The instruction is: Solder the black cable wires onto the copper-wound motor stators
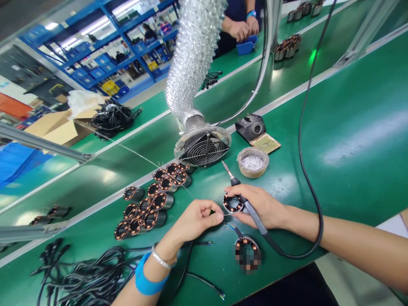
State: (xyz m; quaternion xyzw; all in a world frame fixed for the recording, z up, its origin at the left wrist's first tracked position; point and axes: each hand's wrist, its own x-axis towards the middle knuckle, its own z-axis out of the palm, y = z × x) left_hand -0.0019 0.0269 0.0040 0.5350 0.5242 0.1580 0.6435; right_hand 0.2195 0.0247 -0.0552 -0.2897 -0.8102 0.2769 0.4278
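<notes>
My right hand (263,206) is closed round a soldering iron (256,219) and a ring-shaped copper-wound motor stator (227,205). The iron's tip points up and away from me, beyond the stator. In a pinch at the stator's near left side, my left hand (199,219) holds thin solder wire (228,214). Just below my hands, a second stator (251,242) lies on the green bench with a black cable at its top; part of it is blurred out. Cut cable ends with bare coloured wires lie near my left wrist.
Several stators (151,204) stand grouped at left, above a heap of black cables (95,272). A fume extractor (204,146) hangs ahead, beside a bowl of silvery bits (253,163) and an iron stand (251,127). The iron's cord (302,157) loops at right. A co-worker's hands (244,30) are across the bench.
</notes>
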